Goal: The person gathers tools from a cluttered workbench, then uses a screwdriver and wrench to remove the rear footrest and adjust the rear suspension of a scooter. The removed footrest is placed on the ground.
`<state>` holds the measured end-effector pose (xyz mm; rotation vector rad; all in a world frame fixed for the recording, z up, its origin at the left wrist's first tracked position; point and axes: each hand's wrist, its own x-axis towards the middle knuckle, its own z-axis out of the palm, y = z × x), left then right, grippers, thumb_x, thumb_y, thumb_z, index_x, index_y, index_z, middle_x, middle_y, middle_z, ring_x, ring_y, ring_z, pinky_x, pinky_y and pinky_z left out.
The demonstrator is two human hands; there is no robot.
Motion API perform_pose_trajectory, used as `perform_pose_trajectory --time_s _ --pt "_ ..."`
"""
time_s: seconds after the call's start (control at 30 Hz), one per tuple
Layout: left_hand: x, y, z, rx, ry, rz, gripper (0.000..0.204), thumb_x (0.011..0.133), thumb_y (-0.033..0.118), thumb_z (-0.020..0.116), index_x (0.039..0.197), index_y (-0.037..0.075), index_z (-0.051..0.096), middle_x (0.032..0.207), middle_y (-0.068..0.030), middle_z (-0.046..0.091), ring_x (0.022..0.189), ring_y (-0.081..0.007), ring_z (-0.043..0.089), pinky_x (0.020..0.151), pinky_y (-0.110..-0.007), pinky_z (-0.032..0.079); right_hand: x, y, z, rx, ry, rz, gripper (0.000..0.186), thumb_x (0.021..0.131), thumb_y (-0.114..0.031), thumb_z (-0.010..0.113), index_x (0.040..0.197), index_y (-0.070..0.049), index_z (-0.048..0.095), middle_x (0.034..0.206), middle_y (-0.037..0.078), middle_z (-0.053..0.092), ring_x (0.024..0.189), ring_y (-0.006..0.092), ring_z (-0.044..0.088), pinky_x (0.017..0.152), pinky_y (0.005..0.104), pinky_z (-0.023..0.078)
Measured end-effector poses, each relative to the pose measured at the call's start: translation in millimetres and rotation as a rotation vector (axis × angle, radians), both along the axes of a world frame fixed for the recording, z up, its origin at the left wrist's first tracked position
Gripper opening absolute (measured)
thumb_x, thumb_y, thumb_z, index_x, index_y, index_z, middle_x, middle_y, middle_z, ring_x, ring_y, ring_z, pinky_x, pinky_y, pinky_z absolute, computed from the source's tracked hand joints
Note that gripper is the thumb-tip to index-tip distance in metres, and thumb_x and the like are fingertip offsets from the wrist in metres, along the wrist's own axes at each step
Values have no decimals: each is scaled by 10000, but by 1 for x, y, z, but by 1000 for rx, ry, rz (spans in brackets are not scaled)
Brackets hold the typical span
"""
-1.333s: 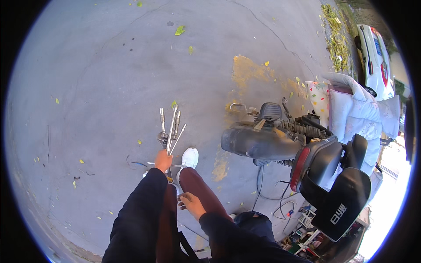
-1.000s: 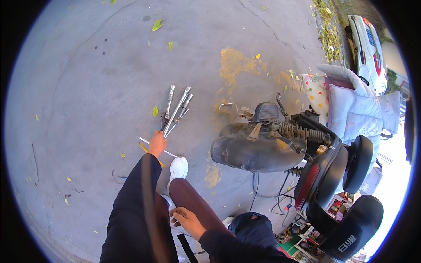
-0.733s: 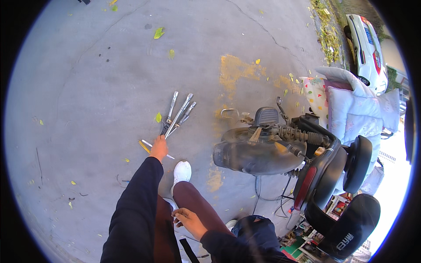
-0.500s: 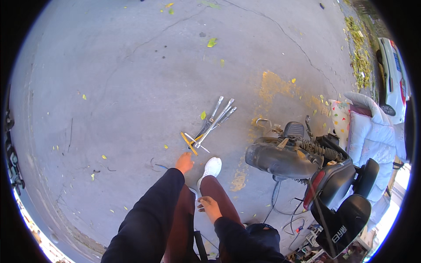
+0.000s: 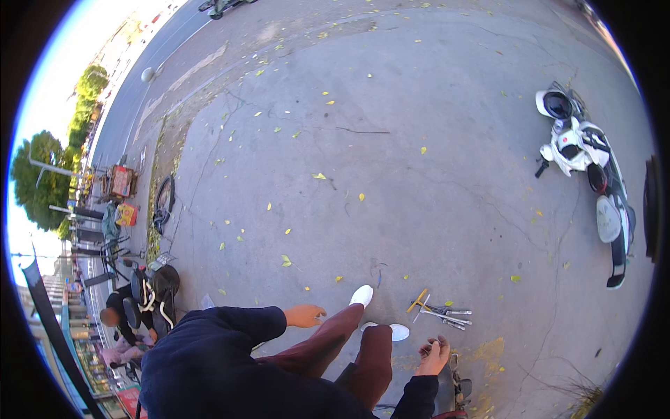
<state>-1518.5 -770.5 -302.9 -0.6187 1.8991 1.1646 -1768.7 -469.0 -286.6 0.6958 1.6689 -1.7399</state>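
Note:
My left hand [image 5: 305,316] hangs in the air left of my legs, its fingers loosely stretched, nothing seen in it. On the other side, my right hand [image 5: 434,355] is raised with loosely bent, spread fingers; I make out no object there. Ahead of my right hand, a bunch of metal wrenches [image 5: 450,318] with long shafts lies on the ground, apart from both hands. Yellow T-shaped handles [image 5: 419,301] show at the bunch's left end. Below my right hand, part of a scooter [image 5: 452,391] shows, mostly cut off by my sleeve.
A white scooter [image 5: 574,148] with a helmet [image 5: 557,105] stands far right. At left, a person [image 5: 129,314] is beside a dark two-wheeler [image 5: 165,290]. A bicycle wheel [image 5: 164,202] and boxes [image 5: 122,181] line that edge. Leaves are scattered over the concrete [image 5: 391,181].
My view has swung left, so the wrenches now appear further right and the nearby scooter is mostly out of sight. My left hand has moved away from the wrenches; my hands are further apart.

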Motion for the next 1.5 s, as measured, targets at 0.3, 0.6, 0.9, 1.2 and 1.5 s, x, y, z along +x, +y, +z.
perform_pose_trajectory --time_s 0.3,0.6,0.9,1.2,1.5 --pt "78 9 118 -48 253 684 351 815 253 525 1053 3 596 1034 -234 606 930 -376 575 806 -428 442 -23 -145 154 74 142 741 332 861 -146 561 1172 -45 503 885 97 593 663 166 532 592 317 472" --pt "154 92 129 -316 160 1433 412 796 264 576 1101 -12 586 1076 -221 605 1006 -354 575 863 -393 452 9 -305 192 -106 55 1331 287 900 -151 479 1173 -76 437 878 51 557 652 124 543 572 268 466" --pt "122 312 125 -270 -152 2379 344 825 218 591 1057 -33 620 914 -135 664 835 -207 634 729 -327 494 41 -411 162 -151 23 1798 247 884 -96 453 1124 -40 440 829 101 567 567 164 545 487 305 473" --pt "11 490 138 195 22 3302 288 866 127 564 1093 -48 548 836 -97 618 685 -172 604 588 -287 489 188 -353 187 -48 -100 2438 256 878 -89 465 1118 1 478 885 124 581 643 185 565 590 324 491" --pt "-29 593 109 -36 230 3677 354 851 176 583 1121 -51 561 817 -83 614 675 -133 576 551 -267 450 334 -181 226 100 -35 2857 234 892 -93 464 1110 -9 481 914 111 562 669 181 568 589 323 489"
